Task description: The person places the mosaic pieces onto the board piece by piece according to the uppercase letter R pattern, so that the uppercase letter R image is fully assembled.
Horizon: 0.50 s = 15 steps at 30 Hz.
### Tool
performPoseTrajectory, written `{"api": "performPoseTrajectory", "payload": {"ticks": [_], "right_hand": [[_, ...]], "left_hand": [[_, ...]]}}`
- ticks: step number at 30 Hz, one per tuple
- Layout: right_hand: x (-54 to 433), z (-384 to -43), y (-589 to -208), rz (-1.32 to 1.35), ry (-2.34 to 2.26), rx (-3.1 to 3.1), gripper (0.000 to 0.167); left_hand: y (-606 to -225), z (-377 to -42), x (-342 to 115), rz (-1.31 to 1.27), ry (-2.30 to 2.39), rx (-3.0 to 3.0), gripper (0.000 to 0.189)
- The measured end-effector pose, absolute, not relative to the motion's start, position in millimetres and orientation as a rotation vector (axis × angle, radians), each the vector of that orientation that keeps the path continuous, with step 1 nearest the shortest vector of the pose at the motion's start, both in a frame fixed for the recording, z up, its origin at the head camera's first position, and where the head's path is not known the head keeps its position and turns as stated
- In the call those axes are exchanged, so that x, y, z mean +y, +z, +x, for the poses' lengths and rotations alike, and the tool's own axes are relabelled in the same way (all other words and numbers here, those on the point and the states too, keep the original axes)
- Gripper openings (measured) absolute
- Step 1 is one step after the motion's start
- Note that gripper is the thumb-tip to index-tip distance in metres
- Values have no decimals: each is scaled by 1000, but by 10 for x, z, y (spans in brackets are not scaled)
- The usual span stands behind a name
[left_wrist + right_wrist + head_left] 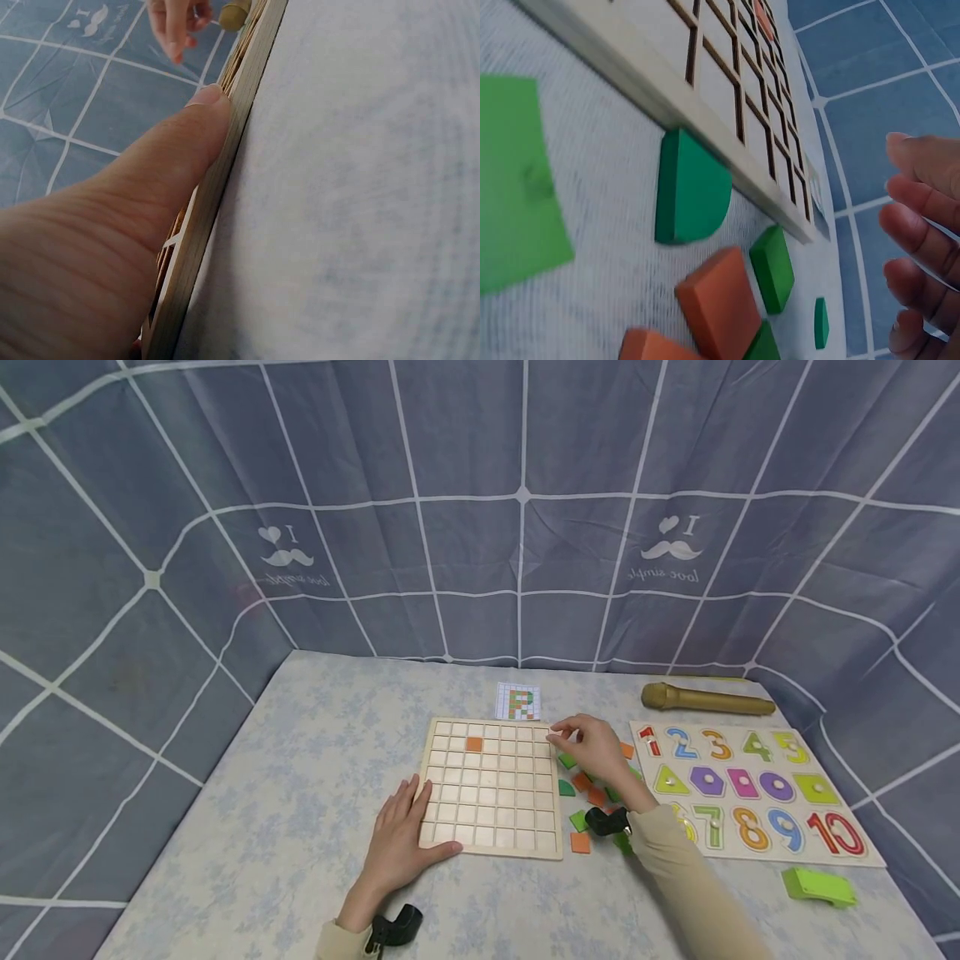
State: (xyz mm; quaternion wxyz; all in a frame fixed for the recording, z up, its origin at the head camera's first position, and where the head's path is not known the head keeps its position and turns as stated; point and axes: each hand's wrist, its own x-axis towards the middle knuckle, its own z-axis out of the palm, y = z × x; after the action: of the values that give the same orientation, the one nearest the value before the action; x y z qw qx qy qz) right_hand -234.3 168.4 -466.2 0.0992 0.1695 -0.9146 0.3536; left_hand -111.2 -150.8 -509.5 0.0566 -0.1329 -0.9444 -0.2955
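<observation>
A wooden grid board lies on the table, with one orange square tile in a cell near its top. My left hand rests at the board's lower left corner, fingers straight along the left side. Its thumb presses on the front rim in the left wrist view. By the upper right corner of the board is my right hand, raised above the tiles, fingers slightly bent. In the right wrist view nothing shows between these fingers. Beside the board lie loose orange tiles, green tiles and a rounded dark green piece.
Behind the board is a pattern card with a coloured design. To the right lie a number-and-shape puzzle board, a gold microphone and a bright green block. A grid-patterned curtain closes off the table's back and sides.
</observation>
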Motion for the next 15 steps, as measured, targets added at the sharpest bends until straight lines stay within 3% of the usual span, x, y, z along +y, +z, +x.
{"api": "performPoseTrajectory", "payload": {"ticks": [15], "right_hand": [[1856,-2316,-4694,411,1047,-2857,22]], "left_hand": [[-5099,-1122,-1515,-394,-900,-2873,100]]}}
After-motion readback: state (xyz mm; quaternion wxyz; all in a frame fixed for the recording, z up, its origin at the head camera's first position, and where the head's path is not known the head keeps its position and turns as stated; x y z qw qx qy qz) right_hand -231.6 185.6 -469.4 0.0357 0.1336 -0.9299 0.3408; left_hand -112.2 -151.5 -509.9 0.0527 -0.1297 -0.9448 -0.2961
